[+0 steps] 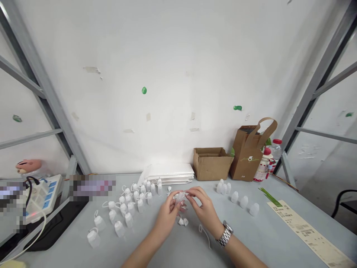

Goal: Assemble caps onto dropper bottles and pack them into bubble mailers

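Fingers of the left hand [170, 206] and right hand [203, 208] pinch a small translucent piece [180, 197] above the tabletop [156, 249], between the capped bottles [128, 219] and white domed pieces [244, 202].

A scuffed white wall [167, 44] is rising beyond a grey table [178, 251], under soft light.
A slanting grey metal post [41, 78] is standing beyond and to the left of the left hand [167, 210], while a matching post [310, 91] is leaning beyond and to the right of the right hand [205, 210]. Thin crossbars [21, 76] are running off both. Green scraps [144, 90] and pale tape marks [91, 69] are clinging above the hands. Far right of the right hand, shadow is dulling the wall.
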A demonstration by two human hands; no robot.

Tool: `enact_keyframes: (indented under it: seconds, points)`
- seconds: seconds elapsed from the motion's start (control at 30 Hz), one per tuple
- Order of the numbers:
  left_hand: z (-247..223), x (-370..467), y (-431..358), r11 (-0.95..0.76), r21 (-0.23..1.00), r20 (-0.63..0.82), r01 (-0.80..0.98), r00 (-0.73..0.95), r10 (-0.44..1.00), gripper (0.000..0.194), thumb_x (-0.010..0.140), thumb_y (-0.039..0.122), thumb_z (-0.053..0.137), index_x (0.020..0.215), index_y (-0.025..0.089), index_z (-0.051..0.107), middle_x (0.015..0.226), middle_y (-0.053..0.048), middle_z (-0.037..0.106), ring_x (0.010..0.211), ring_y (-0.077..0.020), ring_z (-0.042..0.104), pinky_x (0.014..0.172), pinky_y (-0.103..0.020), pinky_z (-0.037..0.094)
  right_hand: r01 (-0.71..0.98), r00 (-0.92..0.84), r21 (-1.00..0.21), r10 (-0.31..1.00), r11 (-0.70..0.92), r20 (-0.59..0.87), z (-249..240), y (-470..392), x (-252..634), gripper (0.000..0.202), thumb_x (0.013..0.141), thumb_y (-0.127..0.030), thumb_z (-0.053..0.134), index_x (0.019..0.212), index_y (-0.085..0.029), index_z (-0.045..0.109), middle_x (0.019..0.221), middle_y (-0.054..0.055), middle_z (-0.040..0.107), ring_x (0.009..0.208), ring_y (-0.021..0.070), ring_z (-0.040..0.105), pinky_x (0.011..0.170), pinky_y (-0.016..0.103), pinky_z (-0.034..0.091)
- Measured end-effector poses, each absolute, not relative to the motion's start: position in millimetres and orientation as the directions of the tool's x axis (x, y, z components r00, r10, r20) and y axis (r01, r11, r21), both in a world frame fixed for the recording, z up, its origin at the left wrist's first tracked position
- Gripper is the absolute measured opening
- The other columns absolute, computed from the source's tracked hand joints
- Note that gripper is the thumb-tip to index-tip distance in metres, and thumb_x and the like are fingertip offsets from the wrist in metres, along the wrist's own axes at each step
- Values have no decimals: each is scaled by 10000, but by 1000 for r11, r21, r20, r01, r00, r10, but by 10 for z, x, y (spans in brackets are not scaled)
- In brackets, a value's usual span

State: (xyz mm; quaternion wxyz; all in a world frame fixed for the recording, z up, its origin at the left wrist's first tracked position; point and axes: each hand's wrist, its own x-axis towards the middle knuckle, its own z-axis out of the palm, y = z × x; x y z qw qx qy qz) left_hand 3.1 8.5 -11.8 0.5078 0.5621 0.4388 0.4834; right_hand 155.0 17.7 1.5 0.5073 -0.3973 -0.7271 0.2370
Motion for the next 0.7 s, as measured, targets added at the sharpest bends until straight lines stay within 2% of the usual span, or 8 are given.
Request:
enact_keyframes:
  seconds: [0.1,0.17,0.27,0.4,0.53,0.7]
  points:
    - [-86,11,69,-150,988,151,-30,54,987,425,787,454,520,1124,204,449,893,-56,660,945,-218,608,871,-369,420,327,-39,-809,862,489,505,1,125,1495,184,856,-337,465,857,-208,596,833,53,575,761,179,547,704,322,458]
    - [-60,11,52,-142,988,142,-67,2,990,427,787,448,528,1125,208,426,945,-77,670,1015,-231,581,920,-389,384,251,-59,-884,917,395,394,-30,99,1429,201,835,-376,495,826,-200,593,778,38,580,706,168,549,668,310,456]
    - [-31,40,22,-92,978,93,-185,-6,996,438,759,465,559,1086,216,405,1009,-113,666,1015,-254,585,883,-402,413,29,-243,-986,958,165,153,-90,86,1322,312,745,-453,595,909,-188,595,817,38,611,663,153,576,604,285,467]
    - [-13,93,-5,-26,958,47,-287,68,997,407,727,481,591,994,223,422,1069,-134,651,986,-271,597,777,-378,459,-194,-380,-977,925,-86,-6,-134,94,1252,387,628,-471,701,847,-163,619,755,28,641,648,133,600,618,259,462]
    - [25,83,-6,-18,951,61,-308,133,989,363,702,446,636,932,214,478,1095,-131,642,1007,-281,584,734,-348,462,-275,-359,-949,932,-156,-49,-129,108,1264,361,592,-439,737,772,-147,623,670,11,639,625,119,599,631,247,448]
    - [55,22,10,-9,953,41,-303,99,994,287,757,453,570,838,178,566,1077,-121,649,997,-280,580,757,-346,444,-151,-290,-982,955,-112,-64,-100,107,1273,371,559,-457,742,666,-147,568,576,-15,601,521,113,564,537,239,422]
